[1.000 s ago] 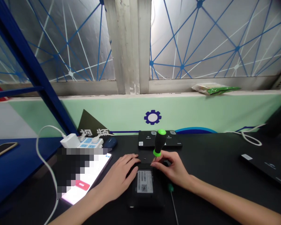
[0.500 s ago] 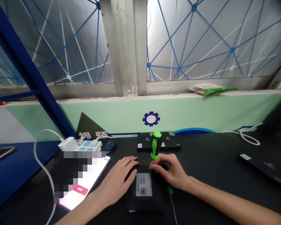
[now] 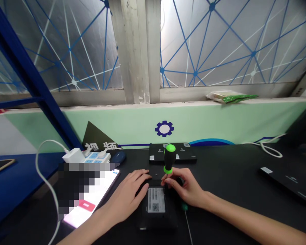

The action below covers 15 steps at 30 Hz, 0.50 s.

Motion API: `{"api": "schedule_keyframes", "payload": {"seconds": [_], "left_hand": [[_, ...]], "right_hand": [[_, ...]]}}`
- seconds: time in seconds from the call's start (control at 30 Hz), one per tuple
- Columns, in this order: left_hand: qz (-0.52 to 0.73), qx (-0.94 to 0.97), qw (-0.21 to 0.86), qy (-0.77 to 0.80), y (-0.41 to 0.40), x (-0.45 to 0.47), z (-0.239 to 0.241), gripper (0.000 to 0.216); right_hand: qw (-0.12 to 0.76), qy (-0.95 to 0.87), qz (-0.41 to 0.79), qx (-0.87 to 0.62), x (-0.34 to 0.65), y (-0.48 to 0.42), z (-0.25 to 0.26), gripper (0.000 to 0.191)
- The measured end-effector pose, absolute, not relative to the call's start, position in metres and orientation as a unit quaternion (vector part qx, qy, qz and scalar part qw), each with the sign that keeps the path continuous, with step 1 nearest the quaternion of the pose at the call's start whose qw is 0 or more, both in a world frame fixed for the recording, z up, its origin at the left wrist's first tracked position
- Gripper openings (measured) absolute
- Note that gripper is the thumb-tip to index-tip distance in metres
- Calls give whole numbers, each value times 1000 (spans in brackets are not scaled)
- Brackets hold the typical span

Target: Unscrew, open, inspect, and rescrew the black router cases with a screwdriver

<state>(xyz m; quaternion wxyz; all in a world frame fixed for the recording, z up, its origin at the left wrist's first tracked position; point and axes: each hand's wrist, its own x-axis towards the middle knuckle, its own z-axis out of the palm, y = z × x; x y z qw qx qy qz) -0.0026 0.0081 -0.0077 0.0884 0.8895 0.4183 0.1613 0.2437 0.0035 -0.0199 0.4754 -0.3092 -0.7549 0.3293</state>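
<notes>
My right hand (image 3: pixel 186 187) pinches the shaft of a screwdriver (image 3: pixel 170 159) just under its green-and-black handle. The screwdriver stands nearly upright, its tip hidden behind my fingers at the far edge of a black device (image 3: pixel 158 221). That device lies flat, with a white printed label (image 3: pixel 156 200) facing up. My left hand (image 3: pixel 134 190) rests flat along the device's left side, fingers stretched out and holding nothing. A tiny screw-like piece (image 3: pixel 156 174) lies beyond the device. Under my right hand a second screwdriver (image 3: pixel 185 207) lies on the table, partly covered.
A lit phone (image 3: pixel 91 200) lies left of my left hand. Behind it are a power strip (image 3: pixel 97 158), a white cable (image 3: pixel 47 183) and a dark mouse (image 3: pixel 118 157). Black boxes (image 3: pixel 156 153) stand against the wall. Another black device (image 3: pixel 288 183) lies at right.
The screwdriver's handle has turned about its shaft, so its green side patch no longer faces me. Both hands stay in nearly the same place.
</notes>
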Motion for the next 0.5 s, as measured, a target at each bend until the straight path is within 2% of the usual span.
{"api": "schedule_keyframes", "payload": {"seconds": [0.5], "left_hand": [[154,888,94,422,8,-2,-6,33]], "right_hand": [[459,-766,339,-295,246,4,-21,27]]}}
